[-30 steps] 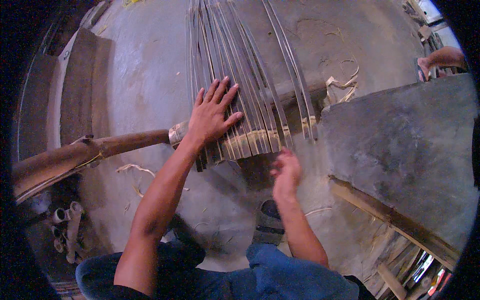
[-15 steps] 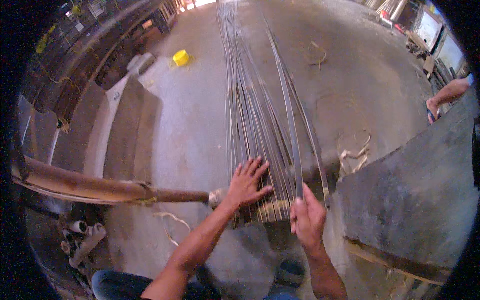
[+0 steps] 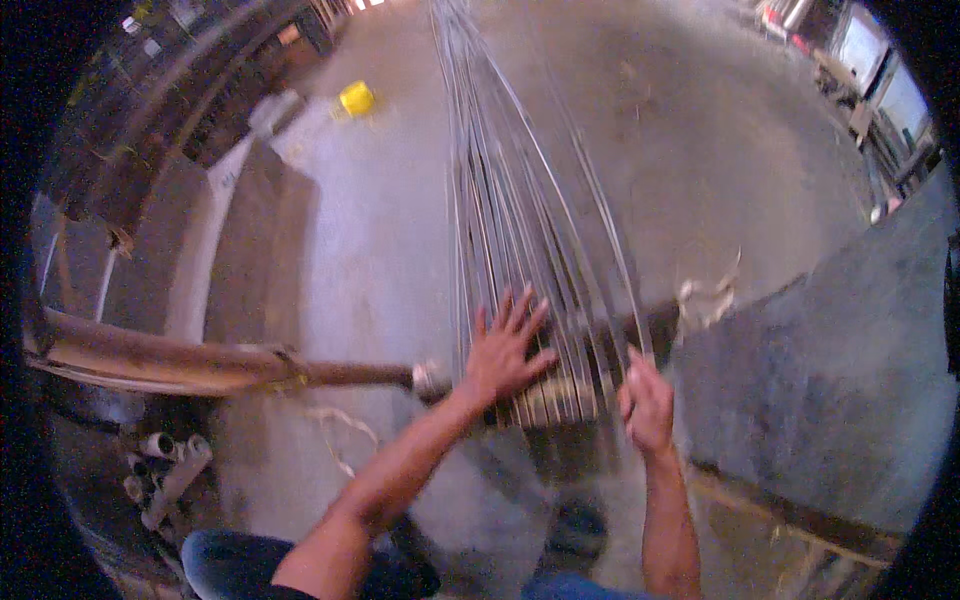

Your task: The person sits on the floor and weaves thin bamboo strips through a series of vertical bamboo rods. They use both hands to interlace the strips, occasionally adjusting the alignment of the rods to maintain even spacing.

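A bundle of long, thin, flat strips (image 3: 482,190) runs away from me across the floor, with the near ends fanned side by side over a low support (image 3: 545,408). I cannot make out the material. My left hand (image 3: 505,352) lies on the fanned strips, palm down with fingers spread. To the right of the fan, my right hand (image 3: 650,402) is closed around the near end of a single strip (image 3: 622,262). That strip stretches off to the far end, apart from the others.
On my left a thick brown pole (image 3: 180,362) lies crosswise, behind several pale tubes (image 3: 165,478). Beyond it are a boxy plank-like block (image 3: 255,250) and a yellow container (image 3: 356,99). A grey sheet surface (image 3: 810,390) rises at right, with a pale twisted scrap (image 3: 708,302) beside it.
My right hand has let go of one strip, now lying beside the fan, and moved right to grasp another. My left hand shifts slightly right. A person's leg at far right has mostly left view.
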Available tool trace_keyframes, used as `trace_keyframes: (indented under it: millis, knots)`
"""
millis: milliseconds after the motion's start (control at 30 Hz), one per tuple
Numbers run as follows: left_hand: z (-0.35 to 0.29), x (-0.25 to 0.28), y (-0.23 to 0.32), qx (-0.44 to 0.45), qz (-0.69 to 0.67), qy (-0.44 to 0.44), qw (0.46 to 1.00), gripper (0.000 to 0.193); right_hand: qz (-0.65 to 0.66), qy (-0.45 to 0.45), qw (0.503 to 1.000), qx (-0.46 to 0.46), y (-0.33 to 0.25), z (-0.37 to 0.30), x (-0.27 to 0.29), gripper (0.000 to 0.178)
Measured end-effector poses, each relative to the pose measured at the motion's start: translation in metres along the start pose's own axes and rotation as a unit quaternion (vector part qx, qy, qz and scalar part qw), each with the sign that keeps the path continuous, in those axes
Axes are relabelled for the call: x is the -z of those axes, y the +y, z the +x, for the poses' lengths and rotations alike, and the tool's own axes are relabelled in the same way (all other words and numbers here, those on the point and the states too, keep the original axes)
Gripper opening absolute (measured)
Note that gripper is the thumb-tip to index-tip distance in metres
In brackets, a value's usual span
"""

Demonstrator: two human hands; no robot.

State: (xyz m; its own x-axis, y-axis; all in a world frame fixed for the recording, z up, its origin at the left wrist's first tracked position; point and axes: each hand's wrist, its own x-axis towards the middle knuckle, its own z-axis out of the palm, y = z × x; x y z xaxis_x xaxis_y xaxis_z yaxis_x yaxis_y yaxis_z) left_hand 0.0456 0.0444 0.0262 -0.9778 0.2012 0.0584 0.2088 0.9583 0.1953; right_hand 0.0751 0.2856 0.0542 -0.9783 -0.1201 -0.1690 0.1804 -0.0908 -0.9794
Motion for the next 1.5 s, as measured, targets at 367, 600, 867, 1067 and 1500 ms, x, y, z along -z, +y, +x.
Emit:
trace_keyframes:
  millis: [367,600,867,1067,1500]
  knots:
    - [0.013,0.011,-0.005,-0.094,-0.032,0.008,0.995,0.056,-0.231,0.167,0.956,-0.064,0.006,-0.045,-0.007,0.039]
    - [0.018,0.010,0.003,-0.030,-0.085,-0.007,0.996,0.058,0.129,0.158,0.971,-0.123,0.009,-0.059,-0.019,0.035]
    - [0.019,0.011,0.024,-0.072,-0.013,0.033,0.997,0.057,0.146,0.169,0.961,-0.163,0.021,-0.048,-0.020,0.024]
    - [0.022,0.013,0.024,-0.132,-0.057,-0.018,0.989,0.052,0.172,0.200,0.952,-0.155,0.019,-0.049,-0.025,0.029]
    - [0.023,0.012,0.027,-0.127,-0.049,-0.019,0.990,0.050,0.214,0.226,0.937,-0.157,0.033,-0.031,-0.008,0.017]
